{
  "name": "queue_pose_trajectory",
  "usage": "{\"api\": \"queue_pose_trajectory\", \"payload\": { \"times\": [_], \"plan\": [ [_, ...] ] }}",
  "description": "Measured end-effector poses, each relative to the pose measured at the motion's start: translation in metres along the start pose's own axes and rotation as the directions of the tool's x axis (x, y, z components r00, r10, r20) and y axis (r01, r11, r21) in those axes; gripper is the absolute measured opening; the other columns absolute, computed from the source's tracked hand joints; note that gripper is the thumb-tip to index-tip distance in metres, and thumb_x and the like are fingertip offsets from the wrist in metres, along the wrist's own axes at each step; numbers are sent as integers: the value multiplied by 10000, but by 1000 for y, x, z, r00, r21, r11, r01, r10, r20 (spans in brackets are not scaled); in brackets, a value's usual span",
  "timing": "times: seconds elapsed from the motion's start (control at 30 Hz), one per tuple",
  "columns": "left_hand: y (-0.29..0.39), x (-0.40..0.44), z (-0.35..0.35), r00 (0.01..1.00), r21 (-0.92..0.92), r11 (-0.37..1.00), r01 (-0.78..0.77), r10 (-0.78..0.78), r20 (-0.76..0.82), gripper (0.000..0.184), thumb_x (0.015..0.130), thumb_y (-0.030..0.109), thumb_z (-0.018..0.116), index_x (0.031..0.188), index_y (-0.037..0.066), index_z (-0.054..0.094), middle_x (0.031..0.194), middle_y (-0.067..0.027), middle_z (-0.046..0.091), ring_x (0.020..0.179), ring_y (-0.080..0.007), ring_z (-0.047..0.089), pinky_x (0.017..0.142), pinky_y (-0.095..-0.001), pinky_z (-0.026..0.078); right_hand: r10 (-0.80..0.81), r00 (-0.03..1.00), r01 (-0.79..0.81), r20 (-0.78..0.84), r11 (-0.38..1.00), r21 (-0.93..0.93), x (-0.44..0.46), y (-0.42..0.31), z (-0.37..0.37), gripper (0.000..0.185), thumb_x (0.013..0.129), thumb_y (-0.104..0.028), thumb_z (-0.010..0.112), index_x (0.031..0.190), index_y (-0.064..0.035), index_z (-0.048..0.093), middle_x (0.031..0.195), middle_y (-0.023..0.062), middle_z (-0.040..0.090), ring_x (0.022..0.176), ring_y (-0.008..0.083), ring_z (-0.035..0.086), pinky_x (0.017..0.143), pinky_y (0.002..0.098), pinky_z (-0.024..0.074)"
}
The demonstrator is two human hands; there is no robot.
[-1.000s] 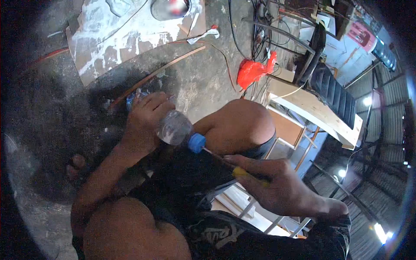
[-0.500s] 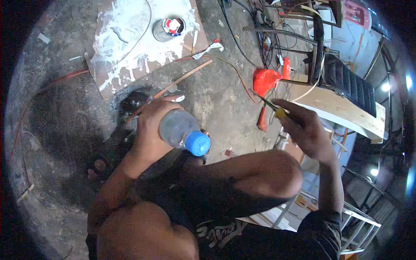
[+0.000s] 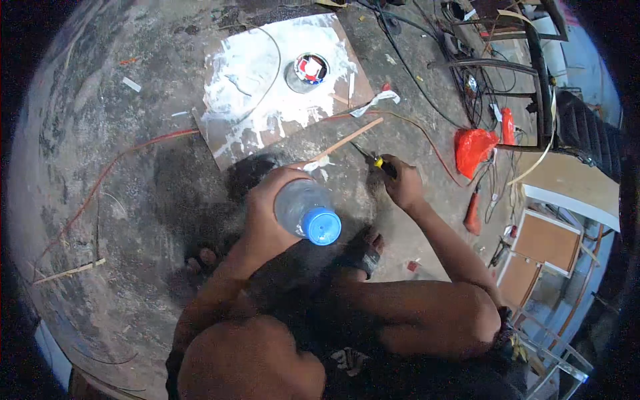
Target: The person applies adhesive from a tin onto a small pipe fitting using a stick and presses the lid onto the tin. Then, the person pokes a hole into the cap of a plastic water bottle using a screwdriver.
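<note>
My left hand [image 3: 265, 207] is wrapped round a clear plastic bottle [image 3: 299, 203], whose blue cap [image 3: 322, 227] faces up toward the camera. A small dark mark shows near the middle of the cap. To the right, my right hand [image 3: 404, 185] grips a screwdriver by its black and yellow handle [image 3: 380, 164]. The thin metal shaft points up and left, over the floor, apart from the bottle. Beyond the bottle lies a thin wooden strip [image 3: 347, 140].
A paint-splashed board [image 3: 267, 80] holds an open can [image 3: 308, 72]. Red plastic [image 3: 475, 151] and dark cables [image 3: 467, 73] lie at the right, near a black padded seat [image 3: 587, 133]. An orange hose [image 3: 110, 167] crosses the left floor. My knees are below my hands.
The screwdriver tip has left the blue cap, and my right hand has moved away, then lowered toward the floor. The bottle now has its cap facing the camera. The view has shifted.
</note>
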State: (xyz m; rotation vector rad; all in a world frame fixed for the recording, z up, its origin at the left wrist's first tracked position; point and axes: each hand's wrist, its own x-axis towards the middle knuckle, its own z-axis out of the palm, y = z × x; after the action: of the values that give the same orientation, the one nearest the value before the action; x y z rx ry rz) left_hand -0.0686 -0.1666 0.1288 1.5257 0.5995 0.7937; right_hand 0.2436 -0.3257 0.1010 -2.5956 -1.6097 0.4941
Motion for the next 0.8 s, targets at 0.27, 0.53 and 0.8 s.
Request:
{"api": "queue_pose_trajectory", "payload": {
  "times": [0.27, 0.53, 0.8],
  "plan": [
    [6, 4, 0, 992, -37, 993, 108, -105, 70, 580, 639, 136, 946, 1110, 39, 622, 1079, -112, 672, 1059, -205, 652, 963, -361, 511, 90, 984, -61, -155, 981, 184, -13, -45, 26, 394, 812, -162, 729, 1183, -65, 641, 1078, 196, 686, 1046, 412, 637, 937, 483, 474],
    [41, 27, -14, 971, 1, 998, 67, -66, 231, 660, 622, 235, 955, 1166, 65, 621, 1172, -118, 671, 1158, -286, 622, 1084, -445, 413, -472, 880, 184, 59, 452, 873, -31, -143, -19, 1035, 726, -148, 802, 1577, -64, 218, 1576, 182, 274, 1454, 325, 304, 1178, 449, 290],
    [68, 49, 7, 923, 405, 913, -42, -120, 365, 964, 601, 403, 948, 1401, 77, 520, 1352, -110, 601, 1397, -361, 411, 1207, -499, 249, -413, 893, -19, 180, 366, 931, 0, -147, -3, 982, 621, -356, 909, 1425, -29, 450, 1449, 198, 488, 1385, 342, 440, 1170, 448, 316]
  ]
}}
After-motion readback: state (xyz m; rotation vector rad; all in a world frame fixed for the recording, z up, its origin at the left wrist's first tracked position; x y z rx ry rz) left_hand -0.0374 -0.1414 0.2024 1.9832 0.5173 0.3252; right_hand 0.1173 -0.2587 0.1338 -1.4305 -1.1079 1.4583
